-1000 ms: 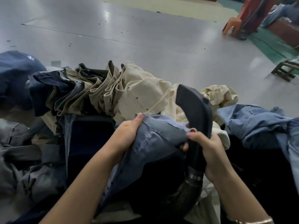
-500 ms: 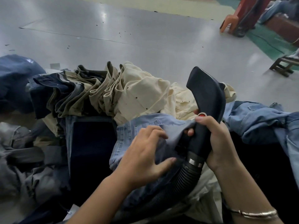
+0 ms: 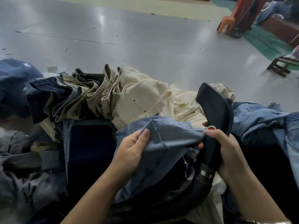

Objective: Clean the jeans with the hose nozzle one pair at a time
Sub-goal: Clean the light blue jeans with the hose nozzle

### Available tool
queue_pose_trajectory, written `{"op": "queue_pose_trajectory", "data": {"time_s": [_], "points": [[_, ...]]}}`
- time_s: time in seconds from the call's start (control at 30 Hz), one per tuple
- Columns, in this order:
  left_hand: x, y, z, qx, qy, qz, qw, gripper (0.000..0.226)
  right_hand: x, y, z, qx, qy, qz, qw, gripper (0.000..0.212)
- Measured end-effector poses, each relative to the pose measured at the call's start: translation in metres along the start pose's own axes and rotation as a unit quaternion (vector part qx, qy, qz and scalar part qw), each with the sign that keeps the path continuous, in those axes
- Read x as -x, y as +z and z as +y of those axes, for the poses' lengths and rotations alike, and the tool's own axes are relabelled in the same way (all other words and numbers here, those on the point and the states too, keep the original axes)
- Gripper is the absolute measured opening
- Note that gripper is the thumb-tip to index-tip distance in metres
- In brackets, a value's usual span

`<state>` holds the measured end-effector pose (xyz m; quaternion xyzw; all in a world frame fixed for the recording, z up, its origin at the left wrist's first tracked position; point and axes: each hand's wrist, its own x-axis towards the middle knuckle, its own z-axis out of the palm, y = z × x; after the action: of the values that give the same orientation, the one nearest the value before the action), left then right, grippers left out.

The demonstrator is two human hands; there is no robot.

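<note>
A light blue pair of jeans (image 3: 163, 143) lies bunched in front of me, its pale inner side turned up. My left hand (image 3: 131, 149) grips a fold of this denim from the left, thumb on top. My right hand (image 3: 224, 151) wraps round the handle of the black hose nozzle (image 3: 215, 107) and also pinches the denim's edge against it. The nozzle's wide flat mouth points up and away. A red button (image 3: 211, 127) shows by my thumb. The ribbed black hose (image 3: 199, 188) curves down and left under the jeans.
A row of folded cream, khaki and dark blue jeans (image 3: 100, 97) stands behind. More blue denim (image 3: 258, 120) lies to the right, grey garments (image 3: 21, 159) to the left. Beyond is grey floor (image 3: 145, 38), with an orange plastic chair (image 3: 226, 21) and a wooden stool (image 3: 281, 65) far right.
My left hand has shifted from pressing the denim near the nozzle to gripping a fold farther left, spreading the fabric. The nozzle has stayed upright in my right hand.
</note>
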<state>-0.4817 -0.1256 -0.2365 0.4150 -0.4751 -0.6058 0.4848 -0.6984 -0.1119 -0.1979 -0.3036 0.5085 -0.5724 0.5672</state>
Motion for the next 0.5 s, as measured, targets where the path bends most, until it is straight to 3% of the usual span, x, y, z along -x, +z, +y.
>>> {"op": "queue_pose_trajectory", "data": {"time_s": [0.1,0.23,0.37,0.43,0.5], "points": [[-0.009,-0.004,0.004,0.017,0.016,0.047,0.999,0.038,0.01,-0.005,0.005,0.09,-0.005,0.0,0.996,0.024],[-0.018,-0.011,0.004,0.007,0.046,0.106,0.993,0.039,0.031,-0.018,-0.01,0.125,-0.044,-0.011,0.991,0.041],[-0.023,-0.01,0.002,0.007,0.052,0.121,0.991,0.046,0.053,-0.014,-0.018,0.177,0.014,-0.181,0.967,0.066],[-0.025,-0.01,0.002,-0.005,0.058,0.128,0.99,0.046,0.058,-0.005,-0.015,0.259,0.04,-0.227,0.938,0.062],[-0.025,-0.009,0.0,-0.04,0.072,0.123,0.989,0.045,0.058,0.004,-0.011,0.285,0.051,-0.24,0.927,0.043]]}}
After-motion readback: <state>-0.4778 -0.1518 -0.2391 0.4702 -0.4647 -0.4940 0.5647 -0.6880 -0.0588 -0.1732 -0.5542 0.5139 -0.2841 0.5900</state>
